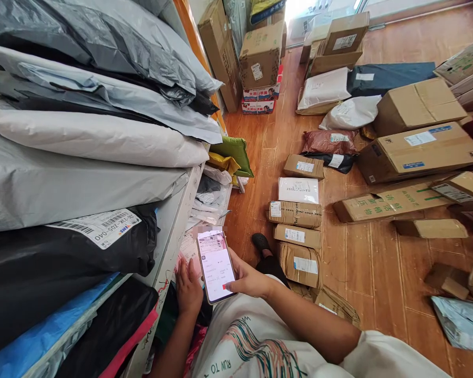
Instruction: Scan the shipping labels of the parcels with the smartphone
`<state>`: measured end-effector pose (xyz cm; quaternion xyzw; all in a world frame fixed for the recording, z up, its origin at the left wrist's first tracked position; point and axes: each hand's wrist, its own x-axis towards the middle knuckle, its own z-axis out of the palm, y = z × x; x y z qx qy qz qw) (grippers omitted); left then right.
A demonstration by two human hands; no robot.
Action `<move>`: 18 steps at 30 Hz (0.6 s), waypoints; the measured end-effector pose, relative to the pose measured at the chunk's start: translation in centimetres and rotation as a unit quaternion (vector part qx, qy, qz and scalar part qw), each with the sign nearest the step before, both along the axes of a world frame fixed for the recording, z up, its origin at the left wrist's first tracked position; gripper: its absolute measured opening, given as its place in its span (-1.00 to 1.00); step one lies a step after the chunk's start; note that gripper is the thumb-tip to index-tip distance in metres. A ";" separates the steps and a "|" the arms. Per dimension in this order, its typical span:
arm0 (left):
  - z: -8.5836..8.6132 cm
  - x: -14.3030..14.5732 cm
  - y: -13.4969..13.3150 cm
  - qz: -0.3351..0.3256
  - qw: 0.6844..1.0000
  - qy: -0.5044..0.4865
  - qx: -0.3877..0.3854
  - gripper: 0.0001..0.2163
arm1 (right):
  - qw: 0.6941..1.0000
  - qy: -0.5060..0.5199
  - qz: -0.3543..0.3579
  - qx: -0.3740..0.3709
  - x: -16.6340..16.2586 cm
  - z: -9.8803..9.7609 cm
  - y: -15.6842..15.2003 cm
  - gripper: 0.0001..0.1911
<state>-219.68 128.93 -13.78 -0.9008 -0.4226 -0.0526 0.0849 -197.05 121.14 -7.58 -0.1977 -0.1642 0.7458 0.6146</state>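
A smartphone [217,270] with a lit, mostly white screen is held in my right hand [247,279]. My right thumb rests over a red button low on the screen. Beside the phone, my left hand [189,293] lies with fingers stretched out on a pink patterned parcel [187,249]. That parcel is at the shelf's edge and is partly covered by the phone and my fingers. Just left of it, a black bagged parcel [82,252] with a white label [102,227] lies on the shelf.
Grey and white bagged parcels [94,131] are stacked on the shelf [177,215] at left. A row of cardboard boxes [295,214] runs along the wooden floor [256,163], near my foot [260,242]. Larger boxes [421,152] stand at right, and a stacked carton [260,55] is ahead.
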 end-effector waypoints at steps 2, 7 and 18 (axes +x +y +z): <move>0.1 0.0 0.0 -0.008 1.000 0.006 0.009 -0.48 | 1.000 0.001 0.001 0.000 0.0 0.1 0.0 -0.06; 0.1 0.1 0.1 -0.012 1.000 0.001 0.010 -0.55 | 1.000 0.001 0.000 0.004 0.1 0.1 0.1 -0.08; -0.1 0.1 0.1 0.010 1.000 0.008 0.021 -0.61 | 1.000 0.011 0.002 0.006 0.0 -0.5 0.0 -0.07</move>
